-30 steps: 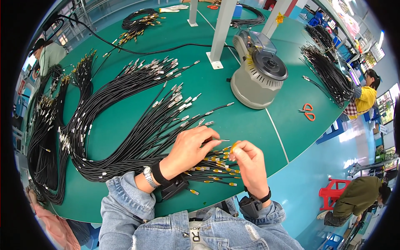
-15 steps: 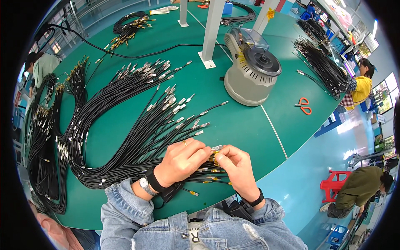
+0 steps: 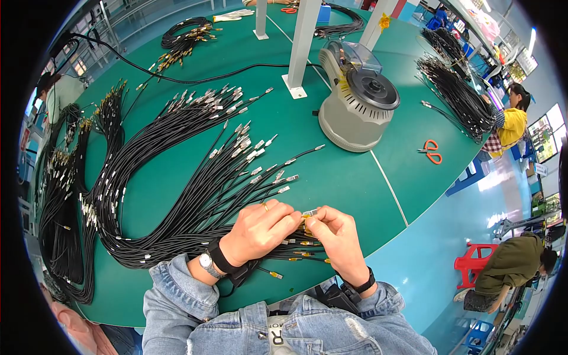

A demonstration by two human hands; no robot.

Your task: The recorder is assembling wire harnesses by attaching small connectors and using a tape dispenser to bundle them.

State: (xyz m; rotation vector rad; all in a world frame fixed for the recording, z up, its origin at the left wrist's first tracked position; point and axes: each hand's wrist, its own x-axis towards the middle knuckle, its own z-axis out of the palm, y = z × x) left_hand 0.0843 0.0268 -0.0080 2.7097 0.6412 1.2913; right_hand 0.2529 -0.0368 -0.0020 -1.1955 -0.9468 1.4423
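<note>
My left hand [image 3: 263, 232] and my right hand [image 3: 337, 239] meet fingertip to fingertip in front of me, both pinched. Between them shows the silvery end of a cable connector [image 3: 309, 213], with a bit of yellow tape [image 3: 306, 216] at its base. Its cable is mostly hidden by my fingers. Below and behind the hands lie more black cables, some ends wrapped in yellow, one being a yellow-taped cable end [image 3: 276, 274]. A large bundle of black cables [image 3: 195, 204] with silvery connectors fans out to the left of my hands.
A grey tape dispenser [image 3: 358, 112] stands beyond my hands, near a grey post [image 3: 299, 53]. Orange-handled scissors [image 3: 433, 152] lie to the right on the green table [image 3: 355, 183]. More cable coils [image 3: 455, 97] sit at the far right. Several people work nearby.
My fingers shift very slightly around the connector; both hands stay in nearly the same place. The person by the red stool moves a little.
</note>
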